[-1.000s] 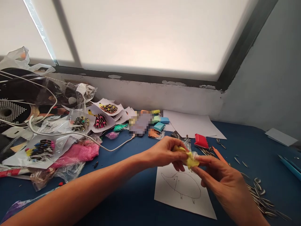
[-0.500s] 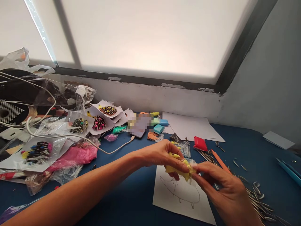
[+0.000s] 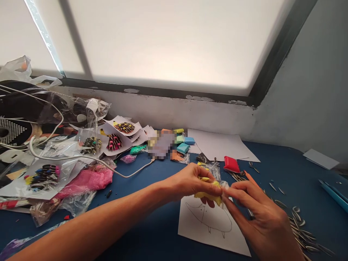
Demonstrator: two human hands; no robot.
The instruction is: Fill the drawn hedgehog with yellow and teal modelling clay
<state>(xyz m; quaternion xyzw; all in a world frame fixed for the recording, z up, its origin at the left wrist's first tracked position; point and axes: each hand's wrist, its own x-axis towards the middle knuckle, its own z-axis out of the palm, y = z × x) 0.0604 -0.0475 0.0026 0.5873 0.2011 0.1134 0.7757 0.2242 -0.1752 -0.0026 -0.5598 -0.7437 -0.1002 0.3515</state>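
Note:
My left hand (image 3: pixel 189 183) is closed around a lump of yellow modelling clay (image 3: pixel 208 196), part of it hidden by the fingers. Clear plastic wrapper (image 3: pixel 224 185) clings to the clay's right side. Thumb and forefinger of my right hand (image 3: pixel 262 217) pinch that wrapper, close against the left fingertips. Below both hands lies a white sheet (image 3: pixel 187 232) with a pencil outline of an animal with a pointed snout and short legs.
Striped seeds (image 3: pixel 296 217) lie loose at the right, near an orange tool (image 3: pixel 252 181) and a red clay pack (image 3: pixel 231 164). Blue clay packs (image 3: pixel 183 148) and white paper (image 3: pixel 223 143) sit behind. Seed-covered animal pictures (image 3: pixel 45 174), a pink cloth (image 3: pixel 84 181) and a white cable (image 3: pixel 130 175) crowd the left.
Both hands have shifted slightly to the right with the yellow clay. The right fingers still pinch the wrapper, and the drawing sheet has stayed in place.

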